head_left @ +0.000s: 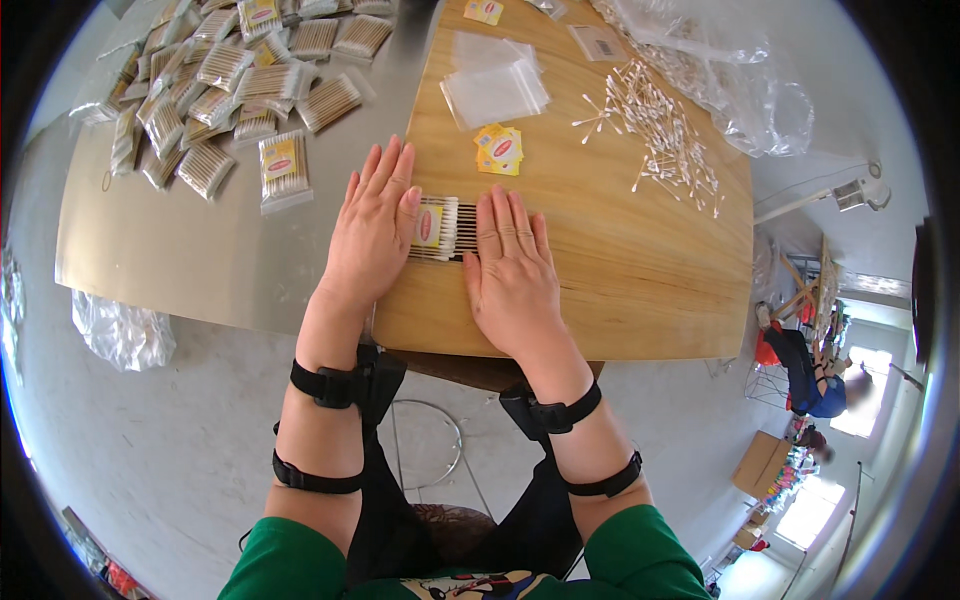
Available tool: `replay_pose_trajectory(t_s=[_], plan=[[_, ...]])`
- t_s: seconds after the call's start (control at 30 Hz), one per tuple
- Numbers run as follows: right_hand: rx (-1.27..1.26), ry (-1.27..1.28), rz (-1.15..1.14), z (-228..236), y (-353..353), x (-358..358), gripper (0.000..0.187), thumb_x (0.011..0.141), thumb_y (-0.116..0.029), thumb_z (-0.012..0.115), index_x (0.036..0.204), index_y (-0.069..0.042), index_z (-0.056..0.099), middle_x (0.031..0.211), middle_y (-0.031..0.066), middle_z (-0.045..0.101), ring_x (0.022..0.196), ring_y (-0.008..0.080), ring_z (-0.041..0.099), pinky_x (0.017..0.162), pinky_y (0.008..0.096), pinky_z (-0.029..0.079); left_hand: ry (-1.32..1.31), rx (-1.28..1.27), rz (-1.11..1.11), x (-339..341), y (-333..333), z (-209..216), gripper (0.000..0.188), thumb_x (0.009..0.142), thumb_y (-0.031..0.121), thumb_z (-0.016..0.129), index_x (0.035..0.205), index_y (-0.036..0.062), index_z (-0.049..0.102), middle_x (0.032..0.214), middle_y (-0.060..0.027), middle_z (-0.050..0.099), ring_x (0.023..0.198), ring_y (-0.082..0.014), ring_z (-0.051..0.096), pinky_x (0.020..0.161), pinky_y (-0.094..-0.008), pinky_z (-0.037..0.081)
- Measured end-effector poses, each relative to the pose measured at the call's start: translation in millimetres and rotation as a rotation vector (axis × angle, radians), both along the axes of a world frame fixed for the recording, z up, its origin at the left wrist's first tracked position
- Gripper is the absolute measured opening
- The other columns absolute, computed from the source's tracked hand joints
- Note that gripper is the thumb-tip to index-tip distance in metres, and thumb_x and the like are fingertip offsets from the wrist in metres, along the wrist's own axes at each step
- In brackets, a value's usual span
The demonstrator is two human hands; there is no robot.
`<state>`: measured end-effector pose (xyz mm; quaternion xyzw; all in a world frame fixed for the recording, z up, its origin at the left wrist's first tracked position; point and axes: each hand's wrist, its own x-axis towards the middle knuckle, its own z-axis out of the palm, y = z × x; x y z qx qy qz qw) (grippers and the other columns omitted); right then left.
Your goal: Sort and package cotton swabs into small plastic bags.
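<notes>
A small pack of cotton swabs (449, 218) with dark sticks and white tips lies on the wooden table, a yellow label card (427, 226) at its left part. My left hand (372, 235) is held with fingers stretched out along the pack's left end, thumb next to the label. Across the pack's right end my right hand (515, 270) lies flat, fingers pointing away from me, hiding that end. Neither hand is closed around anything. Whether a clear bag encloses all the swabs I cannot tell.
Filled swab bags (225, 75) are heaped on the metal table (250, 250) at left. Beyond my hands lie yellow cards (499, 150) and clear zip bags (497, 92). Loose swabs (665, 130) and clear plastic sheeting (740, 85) lie at far right. Another person (815, 375) sits farther off.
</notes>
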<state>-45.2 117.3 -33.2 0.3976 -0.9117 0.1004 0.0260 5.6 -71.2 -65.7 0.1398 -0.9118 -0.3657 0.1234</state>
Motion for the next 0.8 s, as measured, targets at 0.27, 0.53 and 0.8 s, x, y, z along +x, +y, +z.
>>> replay_pose_trajectory(t_s=[0.27,0.53,0.8], plan=[[-0.060,-0.048,-0.004,2.2,-2.1,1.6,0.059,0.101,-0.020,0.055,0.153,0.006,0.040,0.159,0.0219,0.042,0.150,0.0356,0.037,0.124,0.0504,0.027,0.037,0.022,0.034,1.4,1.4,-2.5,0.053,0.112,0.033,0.035,0.157,0.0051,0.039,0.166,-0.0152,0.034,0.154,-0.0343,0.029,0.126,-0.0481,0.023],[-0.363,-0.140,-0.019,-3.7,5.6,-8.1,0.059,0.100,-0.006,0.052,0.154,0.007,0.033,0.144,0.0294,0.055,0.140,0.0449,0.047,0.121,0.0523,0.034,0.320,0.769,0.039,1.3,1.6,12.2,0.060,0.114,0.040,0.032,0.157,-0.0021,0.036,0.165,-0.0175,0.036,0.155,-0.0291,0.030,0.126,-0.0399,0.021],[-0.272,-0.072,-0.033,-2.4,-1.5,4.9,0.063,0.097,-0.008,0.055,0.153,0.011,0.033,0.143,0.0299,0.055,0.141,0.0436,0.048,0.120,0.0524,0.034,0.454,1.194,0.011,-0.2,6.3,26.9,0.068,0.115,0.043,0.025,0.155,-0.0108,0.033,0.164,-0.0210,0.034,0.155,-0.0297,0.028,0.128,-0.0382,0.019]])
